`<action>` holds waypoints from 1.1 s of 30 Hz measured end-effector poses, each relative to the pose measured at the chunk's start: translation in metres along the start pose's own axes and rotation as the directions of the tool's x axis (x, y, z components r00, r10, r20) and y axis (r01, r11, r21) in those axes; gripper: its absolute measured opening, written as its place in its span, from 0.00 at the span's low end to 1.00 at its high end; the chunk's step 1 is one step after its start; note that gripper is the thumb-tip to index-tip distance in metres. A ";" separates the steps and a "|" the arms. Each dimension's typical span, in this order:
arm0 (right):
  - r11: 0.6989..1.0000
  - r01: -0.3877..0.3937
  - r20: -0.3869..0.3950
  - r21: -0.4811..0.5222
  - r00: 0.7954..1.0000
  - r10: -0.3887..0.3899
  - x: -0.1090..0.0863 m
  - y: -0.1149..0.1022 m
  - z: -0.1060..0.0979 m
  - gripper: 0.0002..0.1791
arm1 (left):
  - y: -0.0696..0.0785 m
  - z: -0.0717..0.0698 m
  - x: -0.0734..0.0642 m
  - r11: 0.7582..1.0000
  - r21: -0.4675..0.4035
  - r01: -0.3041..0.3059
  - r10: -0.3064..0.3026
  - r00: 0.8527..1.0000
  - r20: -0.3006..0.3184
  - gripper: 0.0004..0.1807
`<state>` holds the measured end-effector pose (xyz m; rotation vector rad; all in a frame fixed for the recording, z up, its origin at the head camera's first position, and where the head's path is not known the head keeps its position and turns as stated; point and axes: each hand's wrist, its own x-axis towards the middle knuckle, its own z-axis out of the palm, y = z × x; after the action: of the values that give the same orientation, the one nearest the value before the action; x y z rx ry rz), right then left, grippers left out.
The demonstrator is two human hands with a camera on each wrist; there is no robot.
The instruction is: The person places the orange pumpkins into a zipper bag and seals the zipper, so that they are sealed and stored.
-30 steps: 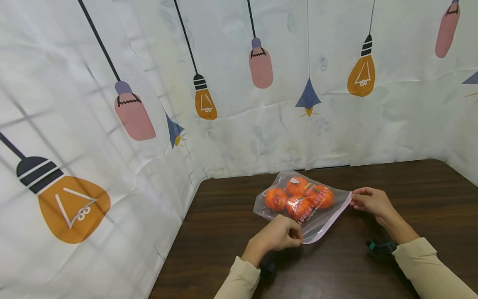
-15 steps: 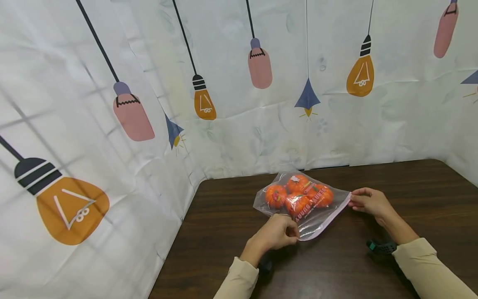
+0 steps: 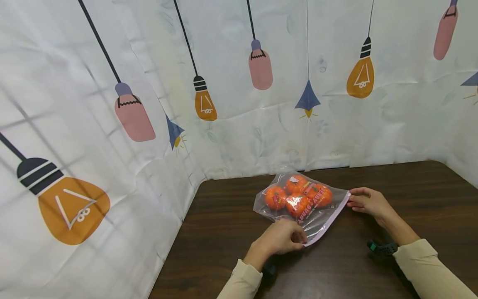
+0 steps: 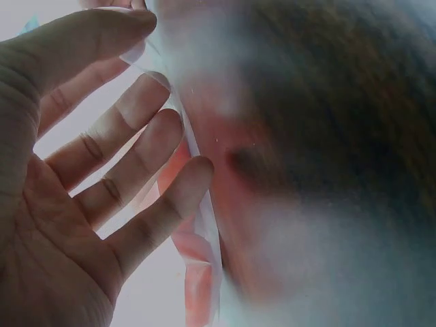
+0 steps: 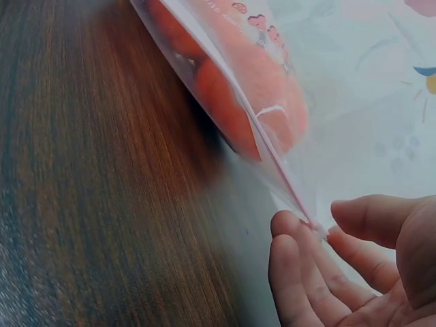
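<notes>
A clear zip bag with red printing lies on the table, its pale closure strip facing the near right. Inside it are several round orange fruit-like items, whose exact kind I cannot tell. My left hand pinches the near corner of the bag's strip. In the left wrist view its thumb and index finger meet at the bag's edge, the other fingers spread along it. At the strip's far right end, my right hand pinches the corner. The right wrist view shows the strip running into those fingers.
A dark wood-grain table carries the bag. White curtains printed with lamps hang behind it and along the left side. A dark strap with a green part is at the right wrist.
My left hand first shifts slightly away, then comes back nearer and to the right, the bag's near corner moving with it. My right hand stays almost still at its corner.
</notes>
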<state>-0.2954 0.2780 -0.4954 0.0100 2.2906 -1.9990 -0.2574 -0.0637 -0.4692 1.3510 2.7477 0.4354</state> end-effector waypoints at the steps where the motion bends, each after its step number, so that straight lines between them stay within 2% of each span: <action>1: 1.000 0.003 0.004 -0.002 1.000 -0.003 0.000 0.000 0.000 0.27 | 0.001 0.000 0.000 1.000 0.000 0.001 -0.001 1.000 0.005 0.05; 8: 0.999 -0.004 0.005 -0.038 1.000 0.004 -0.001 0.000 -0.001 0.28 | 0.003 0.002 0.000 1.000 0.019 0.004 -0.005 0.999 0.050 0.08; 15: 0.997 -0.015 0.012 -0.080 1.000 0.016 0.000 0.001 -0.005 0.27 | 0.003 0.005 -0.001 0.998 0.056 -0.005 0.002 0.998 0.056 0.12; 21: 0.992 -0.021 0.045 -0.126 0.999 0.027 -0.002 -0.001 -0.007 0.27 | 0.005 0.007 -0.001 0.999 0.054 -0.001 -0.003 0.997 0.072 0.10; 33: 0.984 -0.025 0.087 -0.174 0.995 0.041 -0.001 0.001 -0.010 0.28 | 0.012 0.010 0.000 0.987 0.159 0.008 -0.022 0.996 0.084 0.09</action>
<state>-0.2950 0.2878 -0.4950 -0.0536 2.3812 -1.7412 -0.2468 -0.0547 -0.4756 1.3458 2.7705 0.1555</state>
